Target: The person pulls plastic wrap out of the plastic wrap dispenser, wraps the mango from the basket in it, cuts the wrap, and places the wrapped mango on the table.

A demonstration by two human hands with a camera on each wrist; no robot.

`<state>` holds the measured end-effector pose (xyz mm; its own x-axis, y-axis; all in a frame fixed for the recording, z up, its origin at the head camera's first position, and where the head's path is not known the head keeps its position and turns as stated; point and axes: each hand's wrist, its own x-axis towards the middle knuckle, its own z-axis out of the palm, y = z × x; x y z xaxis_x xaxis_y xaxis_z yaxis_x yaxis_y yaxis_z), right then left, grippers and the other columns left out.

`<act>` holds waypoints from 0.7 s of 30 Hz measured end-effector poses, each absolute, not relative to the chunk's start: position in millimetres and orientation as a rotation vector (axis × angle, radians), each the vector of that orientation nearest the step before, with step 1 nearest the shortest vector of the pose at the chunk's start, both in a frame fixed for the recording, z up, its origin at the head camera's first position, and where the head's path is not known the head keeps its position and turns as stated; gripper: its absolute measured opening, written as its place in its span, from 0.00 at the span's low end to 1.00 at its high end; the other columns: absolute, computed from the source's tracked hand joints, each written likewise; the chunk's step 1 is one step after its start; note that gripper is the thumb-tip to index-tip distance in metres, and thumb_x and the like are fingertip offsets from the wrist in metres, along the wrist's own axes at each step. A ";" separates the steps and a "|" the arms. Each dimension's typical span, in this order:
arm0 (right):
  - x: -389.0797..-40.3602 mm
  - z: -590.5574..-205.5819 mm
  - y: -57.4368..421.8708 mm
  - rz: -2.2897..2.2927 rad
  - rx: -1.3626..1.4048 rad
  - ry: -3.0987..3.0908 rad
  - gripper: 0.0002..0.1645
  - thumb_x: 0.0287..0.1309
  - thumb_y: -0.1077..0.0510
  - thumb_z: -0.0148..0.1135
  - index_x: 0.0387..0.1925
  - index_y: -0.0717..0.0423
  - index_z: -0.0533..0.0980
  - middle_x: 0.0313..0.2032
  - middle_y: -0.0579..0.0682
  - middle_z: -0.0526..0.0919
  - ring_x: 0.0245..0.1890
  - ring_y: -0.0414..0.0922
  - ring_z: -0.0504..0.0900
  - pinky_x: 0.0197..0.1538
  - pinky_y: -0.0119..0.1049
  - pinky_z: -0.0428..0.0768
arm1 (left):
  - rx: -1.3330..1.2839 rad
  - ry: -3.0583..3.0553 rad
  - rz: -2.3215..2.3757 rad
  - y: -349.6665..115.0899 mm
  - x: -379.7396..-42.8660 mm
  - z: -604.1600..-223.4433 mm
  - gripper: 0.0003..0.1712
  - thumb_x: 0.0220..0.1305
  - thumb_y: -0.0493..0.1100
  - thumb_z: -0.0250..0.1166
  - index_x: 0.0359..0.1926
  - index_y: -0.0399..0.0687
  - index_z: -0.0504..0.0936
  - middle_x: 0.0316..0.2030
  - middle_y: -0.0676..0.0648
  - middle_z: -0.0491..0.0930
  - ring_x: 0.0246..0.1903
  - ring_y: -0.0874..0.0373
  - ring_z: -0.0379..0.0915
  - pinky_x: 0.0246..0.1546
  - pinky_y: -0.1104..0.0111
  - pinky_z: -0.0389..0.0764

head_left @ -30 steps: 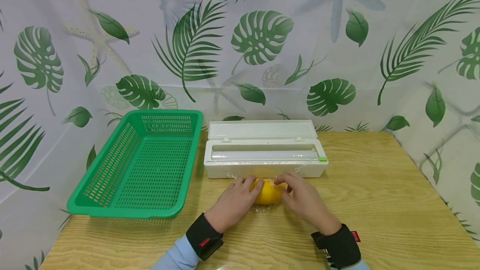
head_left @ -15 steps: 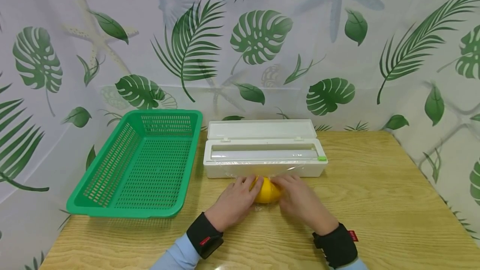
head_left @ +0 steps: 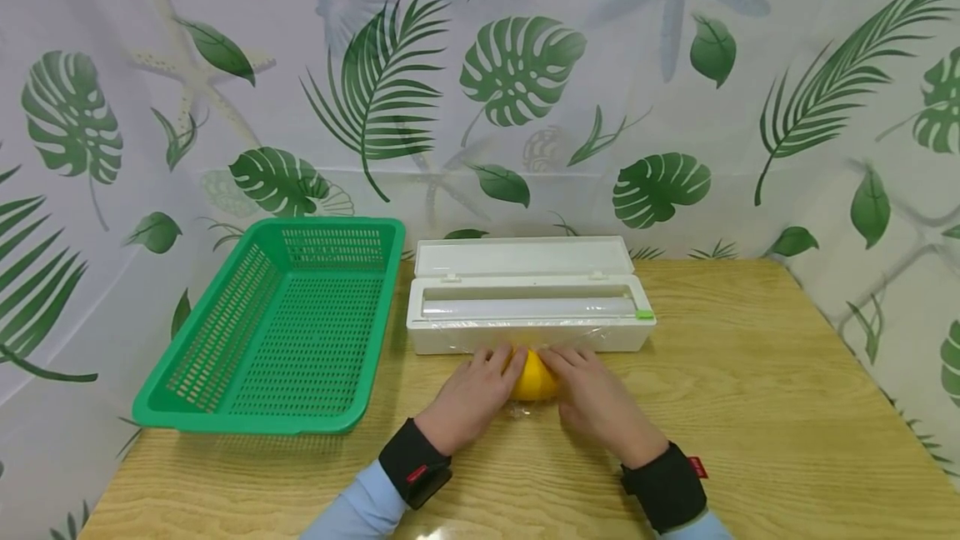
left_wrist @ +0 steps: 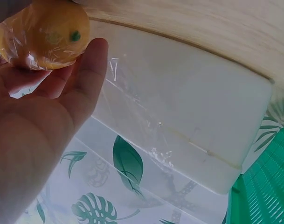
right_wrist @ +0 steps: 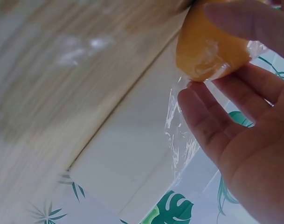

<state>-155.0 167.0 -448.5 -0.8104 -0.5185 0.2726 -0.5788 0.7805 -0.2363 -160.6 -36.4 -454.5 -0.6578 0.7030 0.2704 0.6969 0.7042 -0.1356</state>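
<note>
An orange point(head_left: 535, 377) with a small green stem mark sits in front of the cling film dispenser point(head_left: 532, 336), wrapped in clear film. My left hand point(head_left: 476, 394) holds its left side, fingers curved over it. From the right, my right hand point(head_left: 600, 398) grips the same orange point(right_wrist: 207, 51), thumb on one side and fingers on the other. Clear cling film point(right_wrist: 179, 135) stretches from the fruit toward the dispenser's front. Film clings in wrinkles to the orange point(left_wrist: 48, 35) in the left wrist view.
The white dispenser's lid point(head_left: 525, 257) stands open, with the film roll point(head_left: 525, 307) inside and a green slider point(head_left: 644, 315) at its right end. A green plastic basket point(head_left: 247, 422) stands to the left on the wooden table point(head_left: 772, 407). Behind hangs a leaf-print cloth point(head_left: 570, 198).
My right hand has closed in on the orange's right side, its fingers moving from a raised pinch to lie along it. The left hand stays nearly in place.
</note>
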 end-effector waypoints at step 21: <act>-167.8 -453.4 157.5 0.410 0.833 -2.757 0.42 0.29 0.69 0.65 0.56 0.64 0.68 0.50 0.60 0.76 0.47 0.57 0.71 0.47 0.51 0.77 | -1.050 -2.596 0.016 -31.3 -171.3 -458.3 0.26 0.60 0.40 0.61 0.58 0.40 0.66 0.47 0.43 0.74 0.35 0.51 0.69 0.28 0.64 0.81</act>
